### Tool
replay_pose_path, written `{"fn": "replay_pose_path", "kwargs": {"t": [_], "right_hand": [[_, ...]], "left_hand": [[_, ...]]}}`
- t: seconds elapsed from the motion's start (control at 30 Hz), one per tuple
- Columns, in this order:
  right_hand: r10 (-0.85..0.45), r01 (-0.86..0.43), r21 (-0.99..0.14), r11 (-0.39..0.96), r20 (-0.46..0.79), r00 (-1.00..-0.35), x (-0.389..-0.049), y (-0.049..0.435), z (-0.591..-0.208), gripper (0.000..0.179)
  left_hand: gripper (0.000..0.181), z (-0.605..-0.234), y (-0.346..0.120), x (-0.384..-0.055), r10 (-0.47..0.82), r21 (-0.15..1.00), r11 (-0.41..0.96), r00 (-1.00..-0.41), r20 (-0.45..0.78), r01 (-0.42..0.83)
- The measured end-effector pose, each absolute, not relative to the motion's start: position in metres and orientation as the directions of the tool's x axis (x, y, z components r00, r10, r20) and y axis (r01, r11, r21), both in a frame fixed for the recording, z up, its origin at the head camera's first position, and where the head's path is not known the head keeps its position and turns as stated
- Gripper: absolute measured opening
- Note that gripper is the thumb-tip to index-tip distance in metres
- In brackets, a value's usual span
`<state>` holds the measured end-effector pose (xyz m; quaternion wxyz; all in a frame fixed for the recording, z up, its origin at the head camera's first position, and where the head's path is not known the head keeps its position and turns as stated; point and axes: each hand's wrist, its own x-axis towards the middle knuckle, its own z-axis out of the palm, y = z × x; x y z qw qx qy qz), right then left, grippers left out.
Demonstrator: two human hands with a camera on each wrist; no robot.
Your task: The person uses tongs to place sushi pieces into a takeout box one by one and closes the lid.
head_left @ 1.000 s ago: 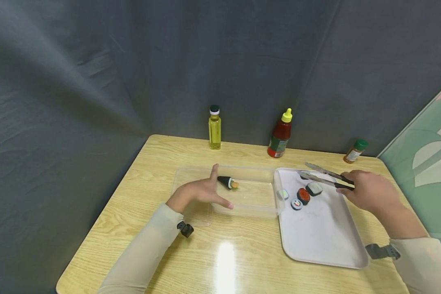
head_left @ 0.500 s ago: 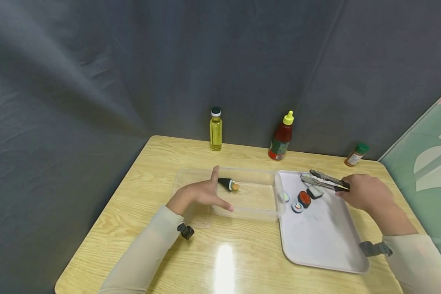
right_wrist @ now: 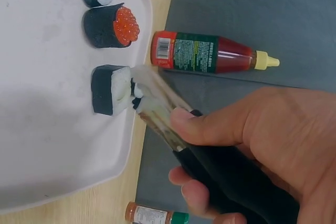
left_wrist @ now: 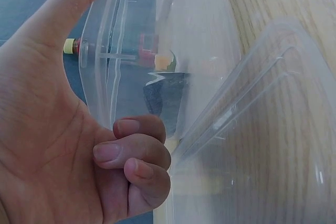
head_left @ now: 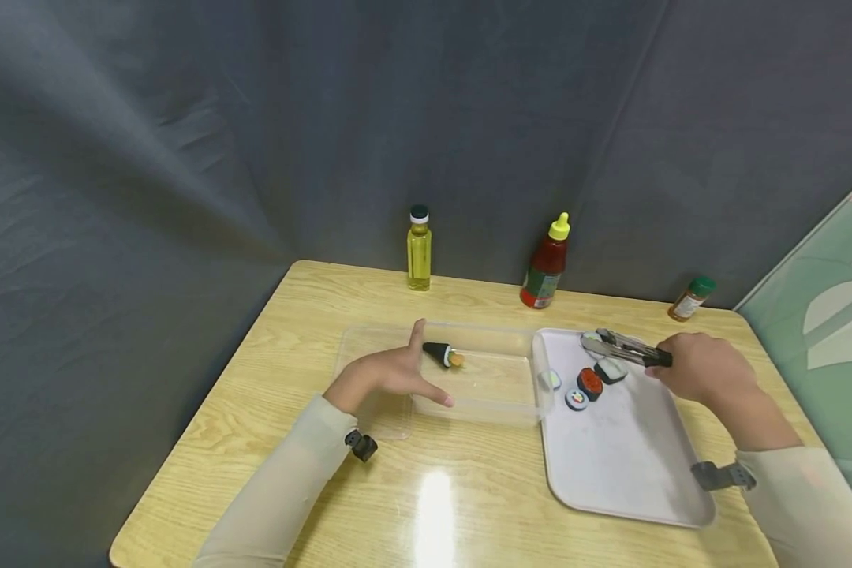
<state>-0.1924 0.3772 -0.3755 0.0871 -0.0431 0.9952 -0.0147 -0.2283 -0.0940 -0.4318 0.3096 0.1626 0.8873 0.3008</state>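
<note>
My left hand [head_left: 390, 371] spans the left end of a clear plastic container [head_left: 493, 410], thumb and index finger spread along its sides. The other fingers curl against its end in the left wrist view. Inside lies a black cone-shaped hand roll [head_left: 436, 353]. My right hand [head_left: 699, 367] grips metal tongs [head_left: 628, 347] by their black handles, arms squeezed close together. Their tips are at a sushi piece [head_left: 590, 338] at the tray's back, mostly hidden by them. Nearby on the tray [head_left: 625, 465] are a white-topped sushi piece [head_left: 611, 370], a red roe sushi [head_left: 590, 383] and a round roll [head_left: 577, 399].
Another small sushi piece [head_left: 554, 379] lies beside the container's right wall, at the tray's left edge. A clear lid [head_left: 390, 426] lies left of the container. Along the back stand an oil bottle [head_left: 419, 256], a red sauce bottle [head_left: 543, 272] and a spice jar [head_left: 691, 300].
The right hand has moved slightly left, and the tongs' arms have come together at the back sushi piece. The left hand and container stay in place.
</note>
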Motion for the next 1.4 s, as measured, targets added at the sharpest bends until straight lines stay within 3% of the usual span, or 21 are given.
{"fn": "replay_pose_path", "kwargs": {"t": [0.33,0.63,0.87,1.1,1.4], "right_hand": [[-0.145,-0.139,-0.075,0.987,-0.071,-0.987,-0.184,0.380,-0.363,0.058],[-0.227,-0.244,-0.178,0.953,0.112,-0.967,-0.171,0.366,-0.357,0.053],[-0.272,-0.276,-0.286,0.917,0.055,-0.961,-0.166,0.343,-0.356,0.051],[-0.386,-0.388,-0.282,0.877,0.068,-0.920,-0.161,0.317,-0.360,0.039],[-0.510,-0.525,-0.246,0.815,0.124,-0.851,-0.167,0.274,-0.369,0.037]], "left_hand": [[0.153,-0.434,-0.096,-0.231,0.476,0.633,0.767,-0.758,-0.446,0.109],[0.155,-0.435,-0.100,-0.230,0.469,0.632,0.769,-0.758,-0.453,0.098],[0.151,-0.436,-0.100,-0.230,0.476,0.646,0.757,-0.756,-0.449,0.093],[0.152,-0.438,-0.095,-0.231,0.496,0.653,0.750,-0.743,-0.450,0.106],[0.156,-0.437,-0.095,-0.231,0.493,0.653,0.749,-0.751,-0.440,0.109]]}}
